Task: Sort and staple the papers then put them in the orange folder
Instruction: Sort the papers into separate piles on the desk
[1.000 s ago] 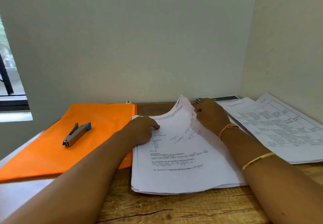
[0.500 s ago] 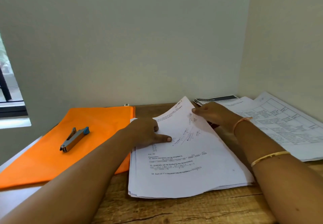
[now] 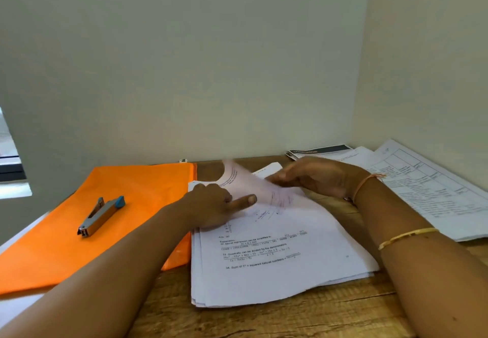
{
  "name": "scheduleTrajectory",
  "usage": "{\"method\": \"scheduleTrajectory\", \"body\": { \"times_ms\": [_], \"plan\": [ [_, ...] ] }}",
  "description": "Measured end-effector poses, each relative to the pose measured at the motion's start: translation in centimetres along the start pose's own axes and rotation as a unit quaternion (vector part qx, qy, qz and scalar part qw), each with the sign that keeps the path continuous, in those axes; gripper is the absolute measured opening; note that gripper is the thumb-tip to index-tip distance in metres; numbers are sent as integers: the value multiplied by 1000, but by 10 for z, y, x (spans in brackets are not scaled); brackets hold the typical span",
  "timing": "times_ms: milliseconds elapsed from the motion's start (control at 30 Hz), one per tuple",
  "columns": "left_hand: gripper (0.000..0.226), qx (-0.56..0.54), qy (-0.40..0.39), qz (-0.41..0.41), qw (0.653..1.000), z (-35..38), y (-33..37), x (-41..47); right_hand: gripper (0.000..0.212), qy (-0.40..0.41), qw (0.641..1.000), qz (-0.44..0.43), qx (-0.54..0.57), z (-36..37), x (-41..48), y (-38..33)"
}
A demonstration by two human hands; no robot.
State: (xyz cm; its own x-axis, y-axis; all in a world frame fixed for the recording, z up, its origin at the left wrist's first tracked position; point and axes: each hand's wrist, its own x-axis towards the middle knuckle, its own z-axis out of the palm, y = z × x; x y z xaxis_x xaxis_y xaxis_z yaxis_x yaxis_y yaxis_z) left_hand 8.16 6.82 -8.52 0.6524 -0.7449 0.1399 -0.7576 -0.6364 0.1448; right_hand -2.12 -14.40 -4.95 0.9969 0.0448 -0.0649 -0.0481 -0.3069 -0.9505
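Pressing stack (image 3: 277, 271): left fingers (image 3: 244, 200), index straight; right fingers (image 3: 277, 178) pinch lifted sheet (image 3: 245, 182); stapler (image 3: 101, 216) atop orange folder (image 3: 66, 253).

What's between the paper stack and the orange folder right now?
Nothing lies between them: the paper stack abuts the orange folder's right edge. A stapler lies on the folder, and the left hand and right hand are on the stack.

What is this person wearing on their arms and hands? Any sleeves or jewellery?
No sleeves show: both forearms are bare to the picture's edge. The right arm carries a thin orange thread tied at the wrist and a slim yellow bangle further up. The left arm and left hand wear nothing visible. The right hand is too blurred to rule out rings.
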Motion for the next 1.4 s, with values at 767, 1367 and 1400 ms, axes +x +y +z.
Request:
{"method": "scheduleTrajectory", "body": {
  "times_ms": [767, 1367, 1400],
  "plan": [
    [98, -24, -25, -131, 991, 1, 6, -6, 61, 51, 900, 136, -410, 24, 7, -3],
    [68, -513, 136, -306, 790, -20, -15, -10, 24, 297, 933, 97, -180, 23, 9, -3],
    [55, -536, 134, -299, 779, -22, -15, -10, 30, 310, 932, 100, -156, 19, 10, -2]
  ]
}}
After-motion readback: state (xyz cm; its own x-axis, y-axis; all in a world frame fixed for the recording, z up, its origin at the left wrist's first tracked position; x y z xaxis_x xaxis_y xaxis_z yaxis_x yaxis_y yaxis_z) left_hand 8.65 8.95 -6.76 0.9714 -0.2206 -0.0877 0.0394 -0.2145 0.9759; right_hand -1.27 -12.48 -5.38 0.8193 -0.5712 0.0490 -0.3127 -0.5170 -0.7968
